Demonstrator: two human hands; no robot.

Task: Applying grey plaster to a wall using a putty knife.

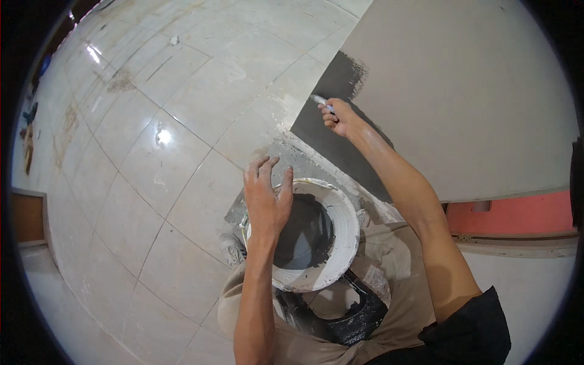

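head: left fisheye, worn on the head | faces down, upright | hands [267,204] near | tiled floor [115,243] farther

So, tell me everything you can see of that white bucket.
The white bucket is round, open-topped and plastic-looking, its rim smeared with grey. It appears upright, between the person's legs. Wet-looking dark grey paste sits inside, and dark flecks mark the inner wall. The left hand hangs open over its left edge; whether it touches the rim is unclear.
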